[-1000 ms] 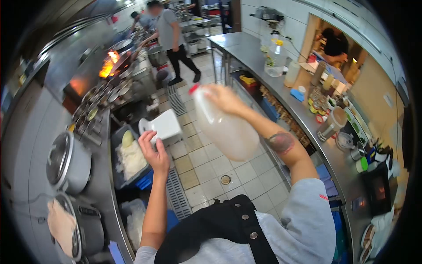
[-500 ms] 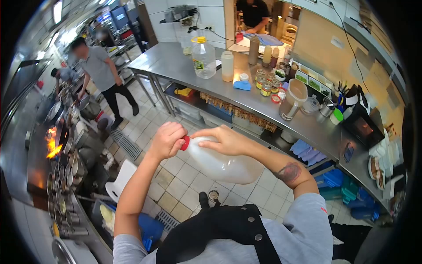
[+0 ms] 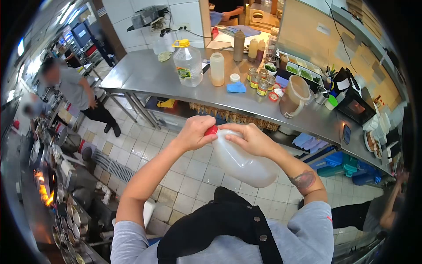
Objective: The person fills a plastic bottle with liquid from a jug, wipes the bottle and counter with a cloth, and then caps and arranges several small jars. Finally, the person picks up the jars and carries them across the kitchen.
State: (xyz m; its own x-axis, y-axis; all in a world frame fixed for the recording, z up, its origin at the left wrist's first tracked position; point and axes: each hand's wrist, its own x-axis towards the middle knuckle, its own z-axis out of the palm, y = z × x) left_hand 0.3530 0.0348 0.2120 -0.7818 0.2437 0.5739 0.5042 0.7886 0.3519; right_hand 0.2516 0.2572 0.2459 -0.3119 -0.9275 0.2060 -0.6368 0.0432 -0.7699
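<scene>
A translucent white plastic bottle (image 3: 248, 168) lies tilted in the air in front of my apron, its neck up and to the left. My left hand (image 3: 194, 133) is closed round the red cap (image 3: 212, 130) at the neck. Just below the cap, my right hand (image 3: 251, 140) grips the bottle's shoulder, thumb on the near side. Some of the cap is hidden by the left fingers. Beyond my hands stands a steel counter (image 3: 140, 70) bearing a large clear jug with a yellow cap (image 3: 189, 66) and an uncapped squeeze bottle (image 3: 217, 70).
Small jars (image 3: 262, 87), a blue cloth (image 3: 236, 87) and a brown-stained pitcher (image 3: 293, 97) stand along the counter. Flames (image 3: 43, 189) rise at the stove on the left. One person (image 3: 74, 86) stands at far left, another (image 3: 373, 211) at right. Tiled floor lies below.
The counter looks nearer as my view shifts. My hands and the bottle appear farther right, both grips kept. A person has come into view at the right.
</scene>
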